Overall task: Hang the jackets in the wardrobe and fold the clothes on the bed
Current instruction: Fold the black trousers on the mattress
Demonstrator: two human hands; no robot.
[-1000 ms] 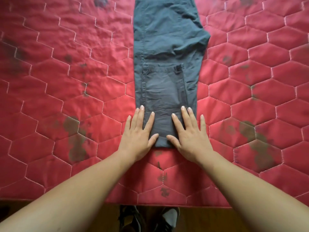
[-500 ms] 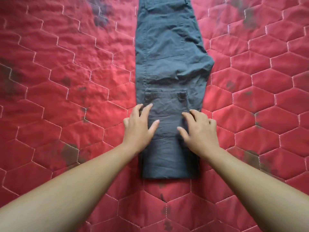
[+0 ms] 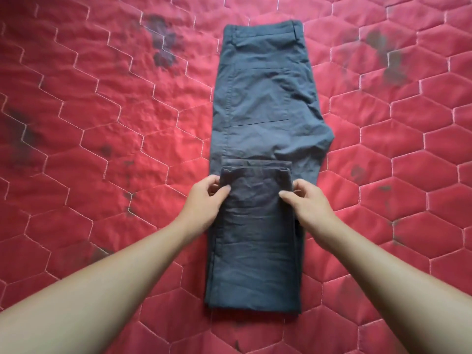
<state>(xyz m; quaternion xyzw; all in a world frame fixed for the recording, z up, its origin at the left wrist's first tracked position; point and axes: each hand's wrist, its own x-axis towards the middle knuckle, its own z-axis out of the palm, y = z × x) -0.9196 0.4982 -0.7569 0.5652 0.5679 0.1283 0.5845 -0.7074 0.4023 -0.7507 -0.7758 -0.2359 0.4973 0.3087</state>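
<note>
— What is that lying on the bed [image 3: 102,129]?

— Slate-grey trousers [image 3: 263,103], thin crinkled cloth, stretching lengthwise down the middle. The waistband [image 3: 263,34] is pointing toward the far side. The legs are lying doubled back over the seat as a darker, narrow rectangle [image 3: 255,238], its crease toward the near side.

— And the bed itself?

— A red quilted cover is shining a little, pale stitching running in hexagons, dark blotches [image 3: 163,47] showing here and there.

— What are the hands doing?

— The left hand [image 3: 204,200] is pinching the left edge of the folded layer near its hem, thumb on top, fingers curling under. The right hand [image 3: 309,203] is gripping the right edge the same way.

— Anything different from a moment back?

— Yes. A second ago both palms were lying flat with fingers spread at the near end; half a second ago they were sliding up the cloth. Now they are curling round the edges farther up.
</note>
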